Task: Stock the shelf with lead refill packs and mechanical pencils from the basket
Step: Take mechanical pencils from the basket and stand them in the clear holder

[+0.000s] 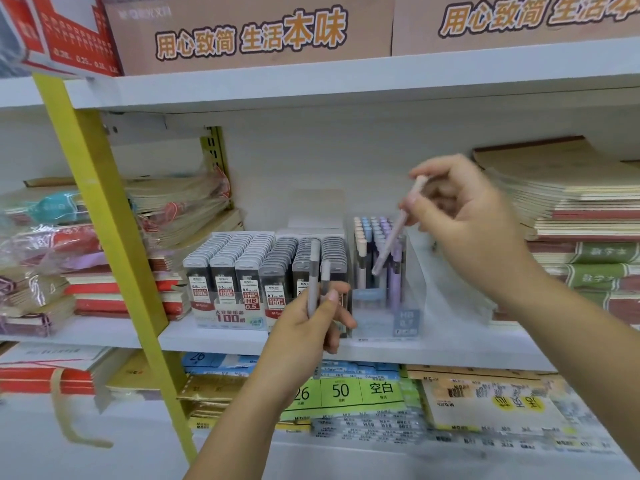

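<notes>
On the middle white shelf [214, 336], centre: display of lead refill packs [242, 271] in rows, clear pencil display box [384, 292] just right of it, pastel mechanical pencils upright inside. Right hand [464, 216], blurred, pinches a pink-lilac pencil [398, 226] tilted, tip down into the box among the others; whether tip touches anything, can't tell. Left hand [304, 327] closed around two grey pencils [317, 271] held upright, near side of the refill packs, hiding the right-hand packs' labels. Lower ends of those pencils hidden in the fist. Basket not in frame.

Readable: refill labels "0.5", "0.7", "HB", "100"; display front "100" plus Chinese text, partly covered. Pencil box tag "HB 0.7", faint. Cardboard cartons [249, 32] on top shelf printed "用心致简 生活本味", right one cut off at the edge. Red box [74, 39] far left top, small numbers "0.25", rest illegible. Lower shelf: green tag [346, 391] "26 / 50 / 空白", "M&G" on packs, other print blurred. Notebook stacks [571, 202] right, green spines with unclear characters. Wrapped notebooks [45, 258] left, behind yellow upright post [114, 244], labels unreadable.
</notes>
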`<act>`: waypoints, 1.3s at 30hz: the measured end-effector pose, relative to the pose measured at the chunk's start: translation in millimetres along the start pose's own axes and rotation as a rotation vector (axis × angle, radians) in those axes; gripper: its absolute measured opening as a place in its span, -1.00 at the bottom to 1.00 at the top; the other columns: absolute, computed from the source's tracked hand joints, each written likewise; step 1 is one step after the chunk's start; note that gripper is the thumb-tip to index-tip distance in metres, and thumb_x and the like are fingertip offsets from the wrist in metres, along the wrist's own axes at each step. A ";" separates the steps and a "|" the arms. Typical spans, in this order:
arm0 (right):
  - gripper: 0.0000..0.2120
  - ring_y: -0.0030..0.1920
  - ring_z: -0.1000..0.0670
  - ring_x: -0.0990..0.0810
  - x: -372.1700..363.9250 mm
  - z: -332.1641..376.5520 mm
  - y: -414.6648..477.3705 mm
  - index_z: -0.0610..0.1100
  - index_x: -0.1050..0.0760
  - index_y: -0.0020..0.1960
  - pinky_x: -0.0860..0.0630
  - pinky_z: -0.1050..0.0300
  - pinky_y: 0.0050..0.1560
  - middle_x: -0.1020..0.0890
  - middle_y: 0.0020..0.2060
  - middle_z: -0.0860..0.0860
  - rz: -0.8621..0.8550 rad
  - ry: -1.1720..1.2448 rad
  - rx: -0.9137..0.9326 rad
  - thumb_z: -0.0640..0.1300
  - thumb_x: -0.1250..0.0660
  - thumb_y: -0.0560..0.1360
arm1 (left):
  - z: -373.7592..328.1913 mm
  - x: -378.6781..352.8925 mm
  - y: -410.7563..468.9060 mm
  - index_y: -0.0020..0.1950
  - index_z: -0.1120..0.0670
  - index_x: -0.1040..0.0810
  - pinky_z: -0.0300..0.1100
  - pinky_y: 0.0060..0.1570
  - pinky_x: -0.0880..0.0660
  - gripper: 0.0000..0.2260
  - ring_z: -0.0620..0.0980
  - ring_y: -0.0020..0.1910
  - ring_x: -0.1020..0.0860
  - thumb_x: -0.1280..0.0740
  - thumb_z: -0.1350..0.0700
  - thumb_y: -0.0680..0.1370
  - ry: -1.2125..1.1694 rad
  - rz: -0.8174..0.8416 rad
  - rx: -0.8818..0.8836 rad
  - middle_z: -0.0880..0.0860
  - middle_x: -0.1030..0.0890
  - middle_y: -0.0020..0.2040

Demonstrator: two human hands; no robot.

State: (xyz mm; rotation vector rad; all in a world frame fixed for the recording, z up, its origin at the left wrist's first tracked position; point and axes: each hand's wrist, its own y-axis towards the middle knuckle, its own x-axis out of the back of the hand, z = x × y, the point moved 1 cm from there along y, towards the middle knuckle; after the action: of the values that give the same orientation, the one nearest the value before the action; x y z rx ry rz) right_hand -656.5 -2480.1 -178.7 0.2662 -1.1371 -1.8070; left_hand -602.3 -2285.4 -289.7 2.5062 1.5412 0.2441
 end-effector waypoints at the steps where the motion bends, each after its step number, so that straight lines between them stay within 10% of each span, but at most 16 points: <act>1: -0.80 -0.13 -0.02 -0.66 -5.1 -2.7 -2.7 0.09 -0.46 0.07 -0.61 0.06 -0.13 -0.65 -0.18 -0.01 0.060 -0.079 0.006 -0.19 -0.34 0.55 | 0.7 0.1 -0.3 0.17 -0.07 -0.58 -0.33 -0.35 -0.50 -0.80 -0.16 -0.42 -0.47 -0.16 0.04 0.70 0.011 -0.005 0.004 -0.05 -0.67 -0.24; 9: -0.81 -0.07 0.15 -0.63 -27.5 -10.8 -16.7 0.05 -0.50 0.16 -0.59 0.08 0.00 -0.66 -0.11 0.11 0.300 -0.319 -0.029 -0.11 -0.33 0.56 | 6.3 -0.9 -0.3 0.27 -0.09 -0.52 -0.28 -0.30 -0.54 -0.80 -0.14 -0.39 -0.55 -0.17 0.03 0.69 0.017 0.000 0.030 -0.08 -0.73 0.03; 24: -0.74 -0.30 0.16 -0.63 -40.2 -12.9 -12.1 0.15 -0.36 -0.05 -0.63 0.02 -0.21 -0.64 -0.33 0.11 0.199 -0.377 -0.047 -0.04 -0.45 0.47 | 8.8 4.1 -2.8 0.30 -0.14 -0.50 -0.31 -0.27 -0.55 -0.79 -0.15 -0.36 -0.57 -0.17 0.00 0.70 0.040 0.017 0.051 -0.14 -0.72 0.05; 34: -0.90 -0.25 0.18 -0.45 -42.2 -0.1 -17.2 -0.03 -0.60 0.01 -0.35 0.45 -0.16 -0.54 -0.18 0.14 0.125 -0.511 0.112 -0.07 -0.36 0.52 | -2.7 8.2 -10.0 0.18 -0.27 -0.60 -0.30 -0.30 -0.47 -0.78 -0.14 -0.42 -0.41 -0.20 -0.10 0.64 -0.097 0.143 0.030 -0.02 -0.64 -0.22; 39: -0.82 -0.08 0.24 -0.51 -45.8 6.8 -29.4 0.06 -0.61 0.11 -0.34 0.48 -0.07 -0.58 -0.15 0.18 0.385 -0.211 -0.151 -0.03 -0.36 0.52 | -13.2 -1.3 -9.3 0.20 -0.09 -0.60 -0.30 -0.39 -0.38 -0.73 -0.13 -0.45 -0.32 -0.26 -0.15 0.59 -0.165 0.300 0.005 0.00 -0.55 -0.28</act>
State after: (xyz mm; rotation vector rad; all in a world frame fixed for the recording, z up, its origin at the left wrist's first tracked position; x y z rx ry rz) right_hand -654.2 -2435.9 -211.1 -0.2245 -1.1008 -1.5887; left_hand -614.1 -2281.4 -279.2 2.6783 1.1047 0.0718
